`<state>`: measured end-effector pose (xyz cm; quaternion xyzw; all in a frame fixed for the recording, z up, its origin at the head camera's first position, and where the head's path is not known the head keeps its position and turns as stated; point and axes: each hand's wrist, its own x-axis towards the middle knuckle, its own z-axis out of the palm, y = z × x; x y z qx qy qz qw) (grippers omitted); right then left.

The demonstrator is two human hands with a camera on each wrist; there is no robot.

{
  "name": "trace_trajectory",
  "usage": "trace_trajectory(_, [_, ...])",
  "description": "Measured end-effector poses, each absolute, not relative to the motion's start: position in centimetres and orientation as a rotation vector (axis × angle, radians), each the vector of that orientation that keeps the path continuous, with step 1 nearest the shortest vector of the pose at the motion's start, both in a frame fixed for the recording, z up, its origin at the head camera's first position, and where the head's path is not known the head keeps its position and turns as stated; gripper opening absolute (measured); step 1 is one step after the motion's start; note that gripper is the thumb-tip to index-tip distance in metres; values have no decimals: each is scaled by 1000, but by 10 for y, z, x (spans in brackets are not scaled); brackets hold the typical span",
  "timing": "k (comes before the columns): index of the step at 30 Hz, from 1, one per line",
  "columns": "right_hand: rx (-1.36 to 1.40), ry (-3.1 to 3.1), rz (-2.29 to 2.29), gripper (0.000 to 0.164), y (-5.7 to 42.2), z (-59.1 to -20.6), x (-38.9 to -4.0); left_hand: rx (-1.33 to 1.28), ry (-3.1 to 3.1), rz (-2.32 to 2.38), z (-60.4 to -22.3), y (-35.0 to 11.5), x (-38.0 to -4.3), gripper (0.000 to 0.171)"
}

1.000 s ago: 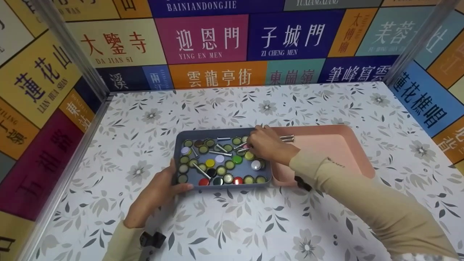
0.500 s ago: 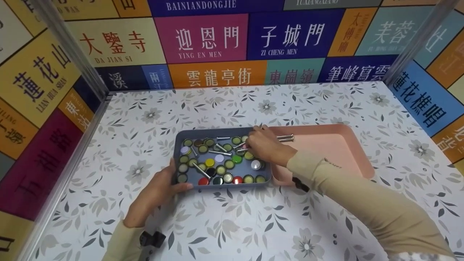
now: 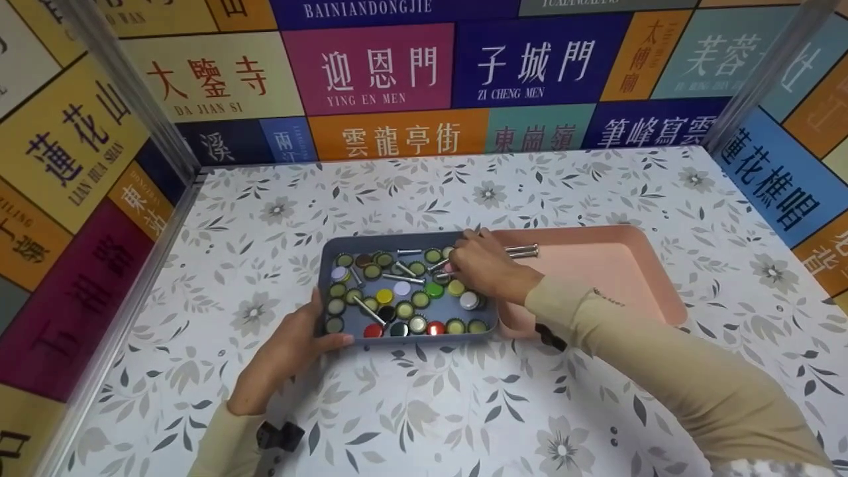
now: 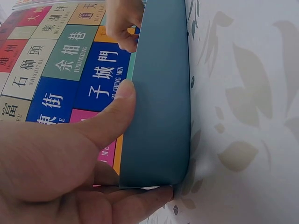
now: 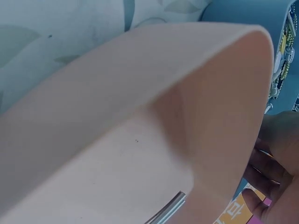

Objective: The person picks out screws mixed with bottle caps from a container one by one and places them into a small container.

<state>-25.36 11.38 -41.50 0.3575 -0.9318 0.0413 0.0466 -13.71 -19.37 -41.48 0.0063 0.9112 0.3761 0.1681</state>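
Note:
My left hand (image 3: 295, 341) grips the left front corner of a blue-grey tray (image 3: 424, 339); its thumb lies on the front rim in the left wrist view. Bottle caps (image 3: 402, 289) in several colours, many with undersides up, lie spread in this tray among several silver screws (image 3: 403, 279). My right hand (image 3: 487, 265) reaches over the tray's right end, fingers bent down among caps and screws. One screw lies right by its fingertips, which are partly hidden; I cannot tell whether they pinch it. In the left wrist view, the right hand (image 4: 125, 23) shows curled beyond the wall.
A pink tray (image 3: 609, 278) stands against the blue-grey tray's right side, under the right forearm. Silver screws (image 3: 523, 251) lie together at its left back; their threaded ends (image 5: 170, 207) show in the right wrist view. Sign-printed panels (image 3: 397, 73) enclose the flower-patterned table (image 3: 397, 411).
My right hand has shifted very slightly left and stays at the same spot in the blue-grey tray. My left hand keeps its grip on the corner.

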Motion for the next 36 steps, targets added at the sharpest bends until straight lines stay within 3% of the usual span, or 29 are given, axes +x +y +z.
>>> trace_trajectory(10, [1116,-2846,58,12,116,-410,-254,34,2594,1078,-414,-193,-136,104])
trace_trajectory(20, [1104,-2806,89,21,122,-406,-255,36,2594,1096,-415,-195,-136,105])
trace_trajectory(27, [1120,-2751,157,12,127,-406,-256,30,2603,1080,-415,-196,-134,104])
trace_trajectory(36, [1100,-2739,196,17,137,-403,-258,1,2601,1071,-416,-193,-138,105])
